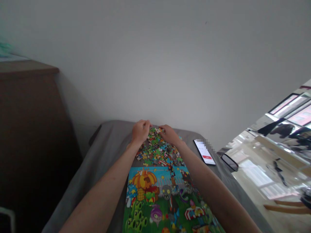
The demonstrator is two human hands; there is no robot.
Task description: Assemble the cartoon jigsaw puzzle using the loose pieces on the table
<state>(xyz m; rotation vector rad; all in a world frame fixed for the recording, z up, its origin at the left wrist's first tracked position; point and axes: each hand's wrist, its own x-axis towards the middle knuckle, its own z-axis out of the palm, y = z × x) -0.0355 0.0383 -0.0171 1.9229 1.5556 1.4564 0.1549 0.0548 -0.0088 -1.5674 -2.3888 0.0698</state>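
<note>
A heap of small loose jigsaw pieces [157,149] lies on a grey cloth-covered table [107,152], beyond a colourful cartoon picture sheet [160,200]. My left hand [140,131] rests at the heap's far left edge with fingers curled in a pinch. My right hand [169,133] sits at the heap's far right edge, fingers bent down onto the pieces. What either hand grips is too small to make out. Both forearms stretch forward along the sides of the sheet.
A smartphone [204,152] with a lit screen lies right of the heap. A dark oval object [229,161] sits at the table's right edge. A brown cabinet [29,106] stands at the left. A plain wall [170,64] backs the table.
</note>
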